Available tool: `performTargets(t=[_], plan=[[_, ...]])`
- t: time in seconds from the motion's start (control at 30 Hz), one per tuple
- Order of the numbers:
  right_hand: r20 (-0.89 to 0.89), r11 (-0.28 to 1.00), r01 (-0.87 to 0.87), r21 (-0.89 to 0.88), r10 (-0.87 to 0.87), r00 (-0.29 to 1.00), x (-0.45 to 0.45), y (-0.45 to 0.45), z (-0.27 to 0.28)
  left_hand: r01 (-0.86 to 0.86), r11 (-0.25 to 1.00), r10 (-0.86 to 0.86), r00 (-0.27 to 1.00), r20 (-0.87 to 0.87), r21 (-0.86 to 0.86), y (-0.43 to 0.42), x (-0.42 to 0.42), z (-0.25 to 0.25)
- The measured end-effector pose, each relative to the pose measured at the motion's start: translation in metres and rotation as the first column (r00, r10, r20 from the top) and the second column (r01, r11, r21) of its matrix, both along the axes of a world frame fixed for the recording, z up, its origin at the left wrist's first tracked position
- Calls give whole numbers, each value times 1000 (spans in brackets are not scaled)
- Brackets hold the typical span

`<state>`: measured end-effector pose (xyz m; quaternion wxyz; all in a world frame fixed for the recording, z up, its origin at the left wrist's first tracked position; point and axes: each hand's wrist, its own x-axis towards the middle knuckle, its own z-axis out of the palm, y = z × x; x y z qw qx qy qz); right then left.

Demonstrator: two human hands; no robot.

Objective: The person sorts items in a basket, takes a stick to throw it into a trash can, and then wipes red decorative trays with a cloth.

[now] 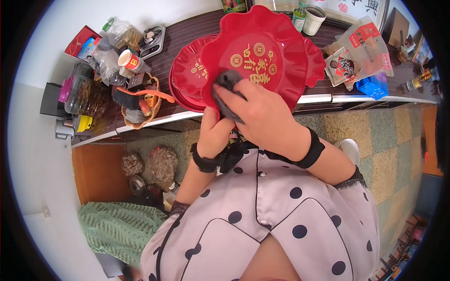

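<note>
A large red scalloped plate (286,51) with gold characters is tilted up in front of me. My left hand (213,136) grips its lower left rim, thumb up against the edge. A dark grey cloth (225,105) is bunched under the fingers of my right hand (267,114). It presses on the plate's lower left inner side near the rim. Behind the held plate, another red scalloped plate (187,58) and more red rims rest on the dark counter. My right fingers partly cover the gold lettering.
The dark counter (180,29) bears a wicker basket (136,124) with an orange-handled brush (143,92), a paper cup (131,61), jars and a scale (153,43) at left. A white cup (314,21), a green bottle (299,16) and a plastic food bag (358,54) are at right.
</note>
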<state>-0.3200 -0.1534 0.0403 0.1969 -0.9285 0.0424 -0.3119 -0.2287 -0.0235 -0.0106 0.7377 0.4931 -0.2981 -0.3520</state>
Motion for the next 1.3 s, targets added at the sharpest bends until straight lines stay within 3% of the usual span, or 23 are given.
performTargets(t=[0.1, 0.23, 0.3, 0.43, 0.47, 0.53, 0.57, 0.6, 0.67, 0.73, 0.8, 0.87, 0.93, 1.0, 1.13, 1.3], plan=[[-107, 977, -204, 59, 209, 972, -8, -10, 5, 32, 996, -29, 999, -37, 80, 1, 5, -3], [-111, 967, -210, 143, 227, 968, -7, -12, 11, 58, 995, -62, 997, 39, 85, -3, 6, -7], [-5, 963, -206, 177, 210, 978, -7, -8, 19, 42, 996, -57, 980, 189, 82, -6, 5, -6], [56, 954, -258, 152, 253, 966, -10, -6, 25, -20, 999, 8, 964, 266, 41, -5, 8, -8], [104, 909, -352, 222, 337, 936, -11, -8, 25, -25, 998, -3, 892, 452, 55, -3, 16, -17], [155, 849, -446, 282, 418, 895, -13, -12, 29, -37, 997, -10, 785, 620, 63, -6, 19, -12], [181, 863, -410, 295, 371, 911, -16, -16, 31, -69, 997, 52, 948, 313, 43, -8, 18, -6], [207, 875, -373, 309, 321, 924, -20, -20, 35, -104, 994, 105, 994, -32, 35, -10, 17, 1], [232, 951, -184, 250, 126, 965, -30, -38, 39, -260, 964, 264, 922, -282, 53, 1, 33, -11], [250, 901, 39, 431, -161, 955, -39, -60, 20, -267, 957, 218, 919, -329, -113, 13, 46, -8], [205, 672, 96, 735, -354, 912, -43, -83, -3, -257, 948, 174, 912, -373, -188, 19, 56, -2], [94, 577, 117, 808, -323, 942, -44, -95, -24, -240, 935, 120, 907, -405, -262, 20, 59, 1], [79, 558, 29, 830, -168, 983, -38, -90, -41, -181, 921, 3, 888, -459, -344, 14, 55, -3], [126, 433, -110, 895, -9, 992, -34, -73, -42, -172, 927, 16, 906, -422, -333, 6, 47, -2], [29, 334, -33, 942, 16, 999, -29, -59, -38, -80, 952, -49, 913, -406, -294, 0, 39, -4], [-3, 236, 18, 972, -60, 998, -24, -74, -44, 15, 997, -36, 963, -269, -78, 7, 48, -12]])
